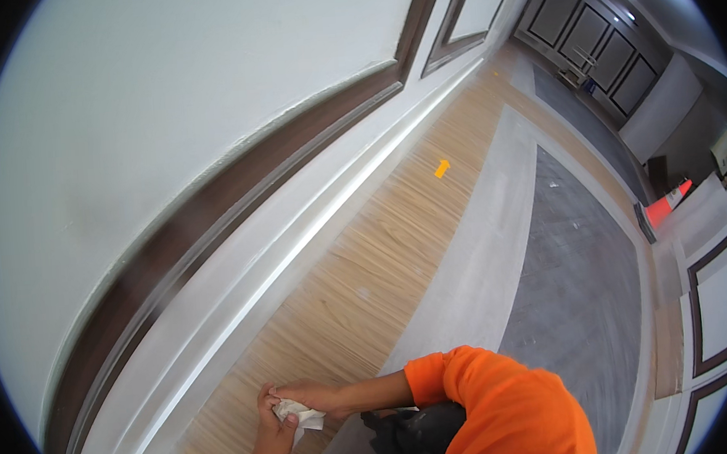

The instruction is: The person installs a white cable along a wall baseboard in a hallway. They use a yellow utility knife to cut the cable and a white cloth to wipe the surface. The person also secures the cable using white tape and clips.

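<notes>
A crumpled white wad [299,414], paper or thin cloth, is bunched between my two hands low in the view. My left hand [269,426] is closed on its left side, with the thumb lying over it. From the right, my right hand [308,394] reaches across and grips its upper edge, the fingertips meeting those of my left hand. Parts of the wad are hidden by the fingers. Both hands are above the wood-look floor [343,296], close to the foot of the wall. My right arm wears an orange sleeve [511,402].
On the left runs a white wall panel [201,78] with brown moulding [186,218] and a pale skirting [243,311]. An orange arrow [442,168] marks the floor. Grey flooring [579,296] lies to the right. A traffic cone [667,203] stands by the right wall.
</notes>
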`<state>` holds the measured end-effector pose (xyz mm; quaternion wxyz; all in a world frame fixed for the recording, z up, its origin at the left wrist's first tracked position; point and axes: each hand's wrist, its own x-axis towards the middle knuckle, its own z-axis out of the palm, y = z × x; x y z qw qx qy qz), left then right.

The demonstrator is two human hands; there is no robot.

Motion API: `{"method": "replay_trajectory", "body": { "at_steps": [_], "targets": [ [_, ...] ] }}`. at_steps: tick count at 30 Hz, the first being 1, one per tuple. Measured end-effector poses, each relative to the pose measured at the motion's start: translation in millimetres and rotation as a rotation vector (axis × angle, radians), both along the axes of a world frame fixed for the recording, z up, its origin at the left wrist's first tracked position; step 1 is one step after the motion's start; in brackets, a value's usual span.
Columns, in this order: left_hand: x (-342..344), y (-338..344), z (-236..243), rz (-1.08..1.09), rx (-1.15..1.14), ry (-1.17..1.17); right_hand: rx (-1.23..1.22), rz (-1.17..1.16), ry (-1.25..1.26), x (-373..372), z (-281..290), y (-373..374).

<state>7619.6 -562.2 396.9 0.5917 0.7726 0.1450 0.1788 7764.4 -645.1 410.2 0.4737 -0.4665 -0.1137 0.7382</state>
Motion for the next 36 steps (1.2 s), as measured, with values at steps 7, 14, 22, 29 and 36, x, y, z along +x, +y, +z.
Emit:
{"method": "replay_trajectory", "body": {
  "at_steps": [7,14,22,29,36],
  "targets": [
    [-18,13,34,0.258,-0.689,0.018,0.382,0.051,-0.375,-12,12,27],
    [-58,-12,119,0.224,-0.392,0.009,0.467,0.039,-0.565,-41,108,49],
    [-96,-33,193,0.244,-0.169,0.028,0.595,0.053,-0.606,-62,208,70],
    [-148,-58,425,0.286,-0.063,0.094,0.576,0.097,-0.527,-128,420,61],
    [-182,-126,686,0.366,0.031,0.122,0.516,0.173,-0.446,-185,637,-5]
  ]
}}
